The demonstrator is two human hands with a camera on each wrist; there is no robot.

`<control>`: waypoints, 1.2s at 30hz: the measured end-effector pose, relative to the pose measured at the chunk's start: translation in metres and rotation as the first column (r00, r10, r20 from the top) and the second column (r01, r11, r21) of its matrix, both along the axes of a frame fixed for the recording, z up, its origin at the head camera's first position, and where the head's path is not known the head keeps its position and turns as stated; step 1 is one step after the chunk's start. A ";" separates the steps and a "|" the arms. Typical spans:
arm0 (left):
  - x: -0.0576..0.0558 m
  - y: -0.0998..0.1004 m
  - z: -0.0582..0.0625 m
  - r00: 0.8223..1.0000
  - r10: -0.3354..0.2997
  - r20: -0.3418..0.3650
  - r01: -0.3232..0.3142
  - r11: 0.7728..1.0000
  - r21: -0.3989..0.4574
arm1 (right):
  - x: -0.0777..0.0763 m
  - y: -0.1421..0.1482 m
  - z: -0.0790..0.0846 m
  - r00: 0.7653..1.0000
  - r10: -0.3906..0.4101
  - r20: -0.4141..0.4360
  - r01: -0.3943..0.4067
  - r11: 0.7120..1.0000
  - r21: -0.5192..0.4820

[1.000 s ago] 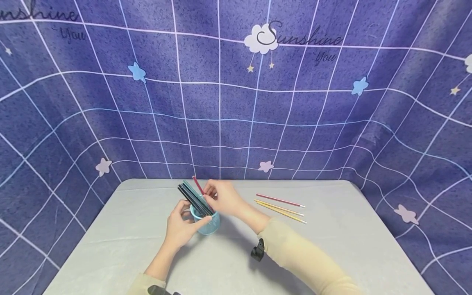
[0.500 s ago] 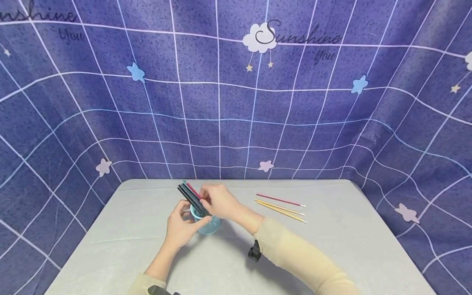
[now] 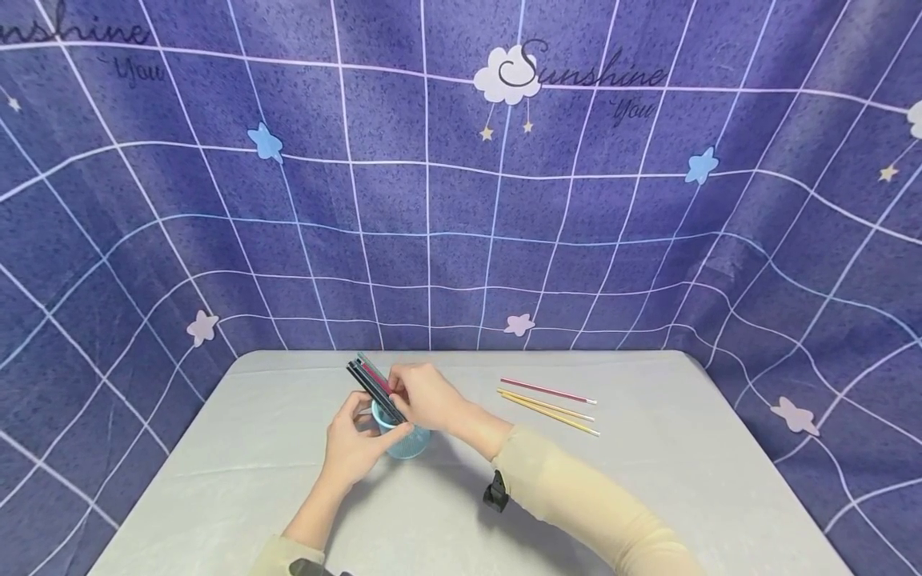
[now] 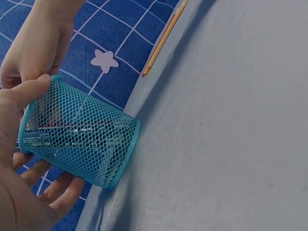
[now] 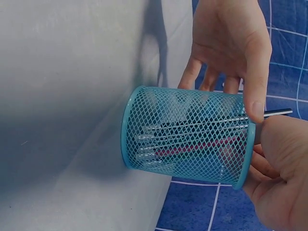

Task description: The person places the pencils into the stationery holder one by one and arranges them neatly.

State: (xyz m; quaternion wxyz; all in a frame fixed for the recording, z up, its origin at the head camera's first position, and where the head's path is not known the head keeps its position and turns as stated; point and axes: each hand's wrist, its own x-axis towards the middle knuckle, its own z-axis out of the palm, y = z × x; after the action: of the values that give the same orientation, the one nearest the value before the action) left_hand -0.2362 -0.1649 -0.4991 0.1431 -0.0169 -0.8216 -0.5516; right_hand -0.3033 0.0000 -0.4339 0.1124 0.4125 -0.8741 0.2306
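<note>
A light-blue mesh pencil cup (image 3: 409, 446) stands on the table, left of the middle in the head view. My left hand (image 3: 351, 448) grips it near the rim, thumb on the near side and fingers on the far side. Several dark pencils (image 3: 369, 386) lean out of it toward the upper left. Among them is a red pencil (image 3: 374, 376), which my right hand (image 3: 430, 396) pinches at the rim. Through the mesh in the right wrist view, the lower part of the red pencil (image 5: 192, 146) shows inside the cup. Its fingertips are partly hidden in the head view.
On the grey-covered table (image 3: 648, 480), right of the cup, lie another red pencil (image 3: 547, 390) and two yellow pencils (image 3: 543, 408), all with white ends. A purple-blue gridded curtain (image 3: 461, 200) hangs behind and at both sides.
My right hand has lowered the red pencil into the cup and tilted it left alongside the dark pencils. My left hand keeps its place on the cup.
</note>
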 end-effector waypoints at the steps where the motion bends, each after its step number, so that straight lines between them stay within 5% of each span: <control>1: 0.000 0.000 0.000 1.000 -0.001 0.000 0.001 1.000 0.003 | 0.000 0.000 0.000 1.000 -0.001 0.006 0.001 1.000 0.004; 9: 0.000 0.000 -0.001 1.000 -0.001 0.004 0.001 1.000 -0.006 | 0.000 0.001 -0.002 0.999 -0.004 0.044 0.005 1.000 -0.018; 16: -0.001 0.000 -0.002 0.999 0.017 0.029 -0.017 1.000 -0.017 | -0.003 0.018 0.015 1.000 0.014 0.016 -0.012 0.991 -0.130; 27: 0.000 0.003 -0.001 0.998 0.036 0.047 -0.036 0.999 -0.017 | -0.021 0.082 0.038 0.994 -0.105 -0.039 0.096 0.977 -0.189; 36: 0.001 0.001 -0.001 0.998 0.036 0.061 -0.035 0.999 -0.016 | -0.028 0.138 0.041 0.981 -0.187 -0.044 0.178 0.971 -0.159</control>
State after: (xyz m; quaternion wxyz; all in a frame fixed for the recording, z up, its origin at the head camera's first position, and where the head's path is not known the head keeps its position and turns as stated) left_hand -0.2354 -0.1640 -0.4998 0.1275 0.0134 -0.8298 -0.5431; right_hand -0.3318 0.1377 -0.3926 0.1905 0.3270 -0.8841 0.2742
